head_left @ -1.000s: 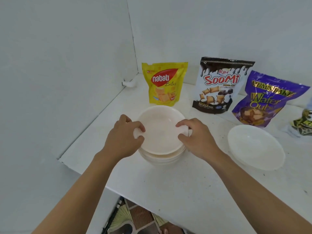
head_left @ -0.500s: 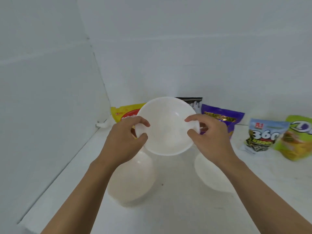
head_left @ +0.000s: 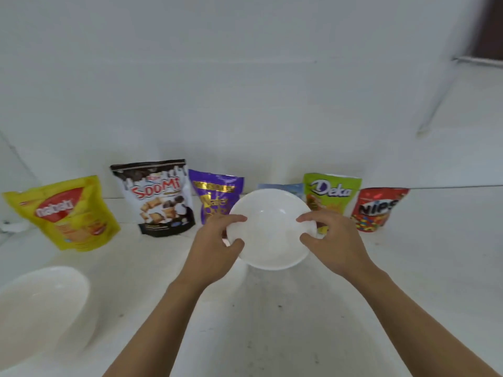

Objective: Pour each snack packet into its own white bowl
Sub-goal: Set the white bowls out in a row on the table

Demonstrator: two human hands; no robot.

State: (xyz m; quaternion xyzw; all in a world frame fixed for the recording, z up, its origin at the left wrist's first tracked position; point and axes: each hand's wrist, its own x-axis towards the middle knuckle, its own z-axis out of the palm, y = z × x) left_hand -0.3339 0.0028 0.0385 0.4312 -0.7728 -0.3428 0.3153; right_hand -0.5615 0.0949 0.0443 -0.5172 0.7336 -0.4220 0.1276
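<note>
Both hands, my left hand (head_left: 215, 246) and right hand (head_left: 333, 240), pinch a white bowl (head_left: 269, 229) by its rim at frame centre, before the snack packets (head_left: 160, 197).

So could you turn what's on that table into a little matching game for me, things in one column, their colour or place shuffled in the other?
Things:
1 Nabati packet
2 Nips packet
3 Soomi packet
4 centre white bowl

Descriptions:
A red, right end of the row
B held by the left hand and right hand
C yellow, left end of the row
D black and white, beside the purple packet

Pairs: 1-C, 2-A, 3-D, 4-B
</note>
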